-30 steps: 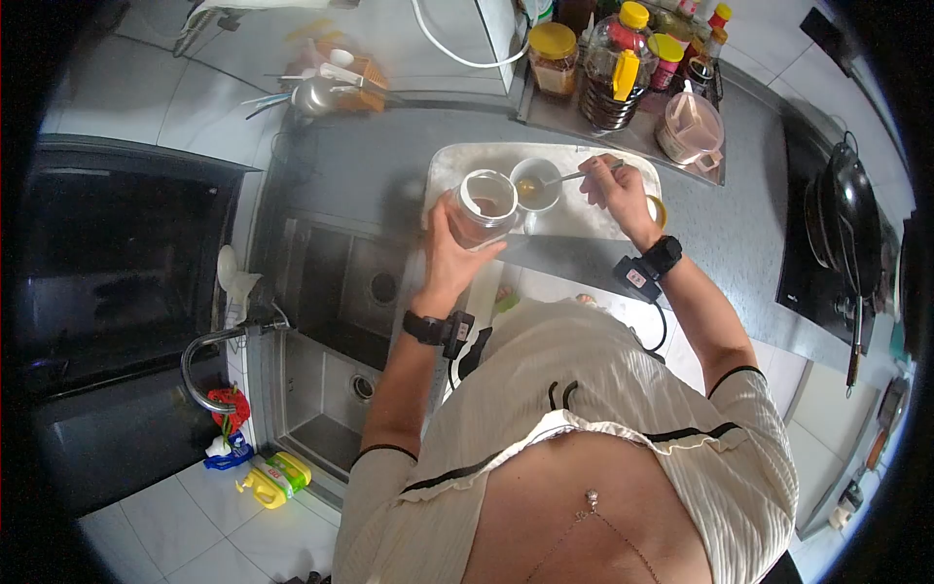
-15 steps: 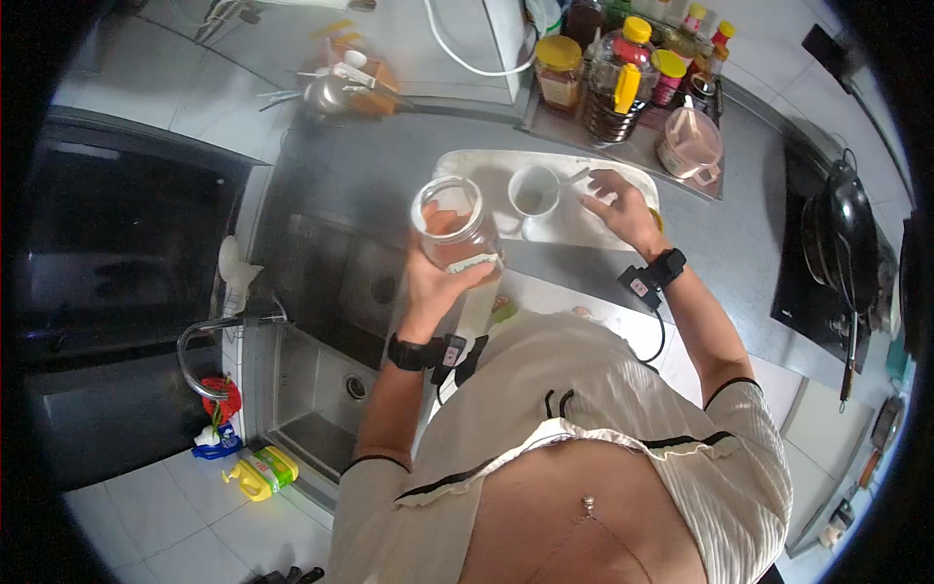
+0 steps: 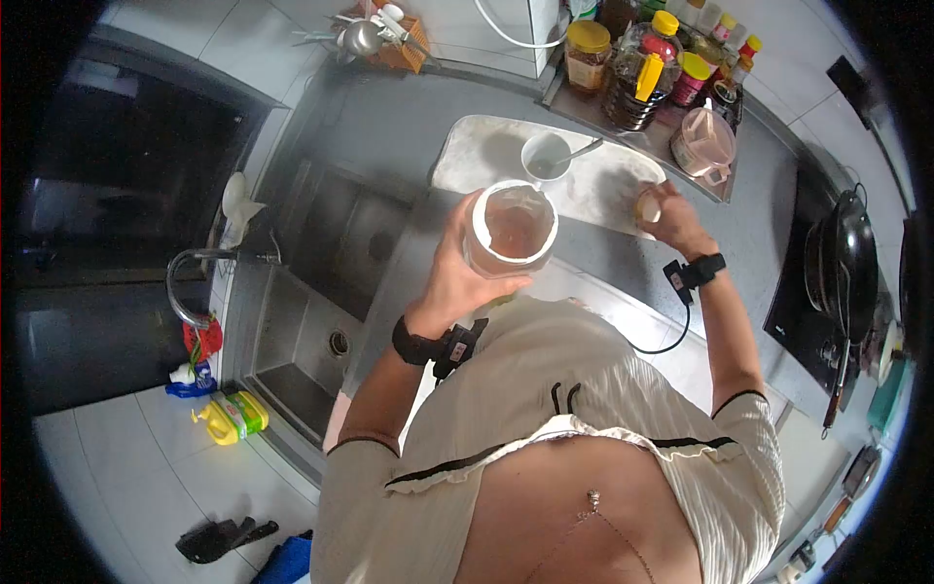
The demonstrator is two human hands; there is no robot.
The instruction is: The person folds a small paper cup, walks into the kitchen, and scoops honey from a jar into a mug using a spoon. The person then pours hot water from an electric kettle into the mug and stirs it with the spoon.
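My left hand (image 3: 461,277) is wrapped round a clear open jar (image 3: 512,230), whose mouth faces up toward the camera. Behind the jar, a white cup (image 3: 545,156) stands on the pale tray (image 3: 486,146), with a metal spoon (image 3: 582,150) leaning out of it to the right. At the right end of the tray my right hand (image 3: 671,216) has its fingers closed on a small round lid (image 3: 646,206). The lid is partly hidden by the fingers.
A double sink (image 3: 302,321) with a curved faucet (image 3: 175,282) lies to the left. Bottles, jars and a pink strainer cup (image 3: 702,142) stand on a metal tray at the back right. A black wok (image 3: 843,224) is on the stove at the far right.
My right hand has let go of the spoon and moved right, onto the lid. The spoon now rests in the cup. My left hand still holds the jar, now nearer the middle.
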